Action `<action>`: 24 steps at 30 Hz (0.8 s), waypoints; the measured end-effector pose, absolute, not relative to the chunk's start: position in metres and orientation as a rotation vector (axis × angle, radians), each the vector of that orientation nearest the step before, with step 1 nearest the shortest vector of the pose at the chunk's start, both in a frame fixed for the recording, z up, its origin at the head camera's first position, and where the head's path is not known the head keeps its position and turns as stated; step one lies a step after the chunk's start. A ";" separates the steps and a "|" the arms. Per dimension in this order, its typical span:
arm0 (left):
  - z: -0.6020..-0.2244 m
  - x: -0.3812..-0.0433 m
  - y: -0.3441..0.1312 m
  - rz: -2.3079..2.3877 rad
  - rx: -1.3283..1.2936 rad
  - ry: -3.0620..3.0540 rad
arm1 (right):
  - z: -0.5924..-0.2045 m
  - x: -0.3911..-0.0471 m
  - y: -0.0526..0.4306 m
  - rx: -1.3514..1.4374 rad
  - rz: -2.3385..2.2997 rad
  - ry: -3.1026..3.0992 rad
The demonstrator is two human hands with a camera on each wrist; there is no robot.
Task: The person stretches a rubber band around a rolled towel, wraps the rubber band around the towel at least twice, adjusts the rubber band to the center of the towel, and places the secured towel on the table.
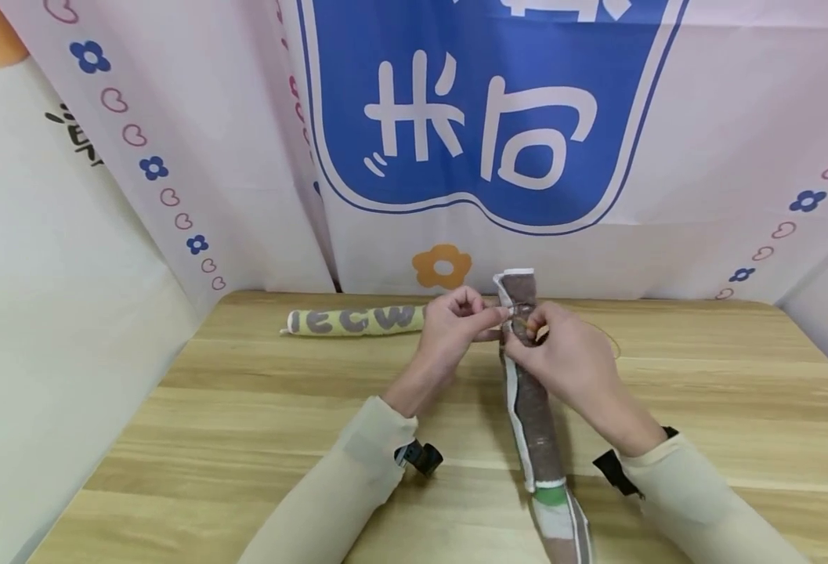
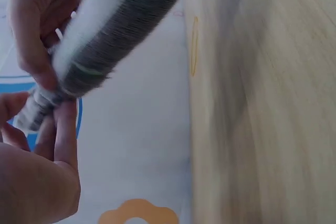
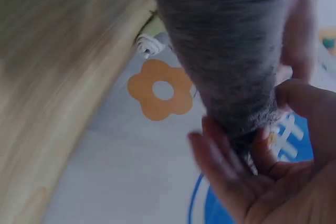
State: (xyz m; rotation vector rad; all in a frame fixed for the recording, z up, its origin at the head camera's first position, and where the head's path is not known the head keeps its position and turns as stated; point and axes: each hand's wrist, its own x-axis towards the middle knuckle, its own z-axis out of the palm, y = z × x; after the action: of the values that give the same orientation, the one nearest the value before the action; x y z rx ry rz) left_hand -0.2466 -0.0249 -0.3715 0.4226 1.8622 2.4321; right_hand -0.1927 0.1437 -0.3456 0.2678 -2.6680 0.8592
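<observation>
A rolled brown towel [image 1: 536,423] with white edges and a green-and-white near part runs lengthwise in front of me. Toward its far end, the roll narrows where both hands meet. My left hand [image 1: 452,325] pinches the roll from the left with thumb and fingers. From the right, my right hand [image 1: 572,352] pinches a thin yellowish band, seemingly a rubber band [image 1: 522,320], against the towel. The wrist views show fingers of both hands around the narrowed grey-looking end [image 2: 39,108]. Fingers partly hide the band there.
Behind my left hand lies a rolled yellow towel [image 1: 357,321] with grey letters. A thin yellowish loop [image 2: 194,45] rests on the wooden table [image 1: 244,439] near its far edge. A printed cloth backdrop [image 1: 385,251] rises directly behind the table.
</observation>
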 end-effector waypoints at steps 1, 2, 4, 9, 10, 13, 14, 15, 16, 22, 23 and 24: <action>-0.372 -0.248 -0.026 2.443 0.436 1.837 | -0.343 -0.194 0.147 0.270 0.968 -2.680; -0.372 -0.249 -0.028 2.454 0.445 1.808 | -0.341 -0.195 0.149 0.276 1.082 -2.687; -0.373 -0.251 -0.030 2.459 0.435 1.773 | -0.338 -0.197 0.154 0.298 1.295 -2.679; -0.373 -0.254 -0.034 2.369 0.377 1.775 | -0.338 -0.200 0.158 0.355 1.656 -2.611; -0.372 -0.254 -0.034 2.353 0.372 1.778 | -0.339 -0.201 0.158 0.371 1.701 -2.592; -0.371 -0.255 -0.036 2.335 0.365 1.795 | -0.342 -0.203 0.156 0.430 1.783 -2.537; -0.371 -0.256 -0.036 2.339 0.360 1.800 | -0.343 -0.203 0.155 0.457 1.792 -2.523; -0.370 -0.256 -0.036 2.346 0.357 1.806 | -0.344 -0.204 0.154 0.485 1.794 -2.509; -0.370 -0.256 -0.037 2.353 0.349 1.811 | -0.345 -0.204 0.154 0.510 1.791 -2.500; -0.368 -0.255 -0.037 2.384 0.330 1.844 | -0.350 -0.203 0.150 0.572 1.706 -2.486; -0.367 -0.255 -0.036 2.384 0.333 1.865 | -0.351 -0.203 0.149 0.573 1.684 -2.483; -0.367 -0.254 -0.036 2.387 0.333 1.884 | -0.351 -0.203 0.148 0.577 1.655 -2.478</action>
State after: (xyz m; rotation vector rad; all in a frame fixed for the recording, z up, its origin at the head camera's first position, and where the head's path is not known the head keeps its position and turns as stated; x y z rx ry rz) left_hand -0.2543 -0.0358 -0.3668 0.3331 1.8844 2.3868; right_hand -0.2032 0.1484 -0.3512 0.5769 -2.4777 1.6548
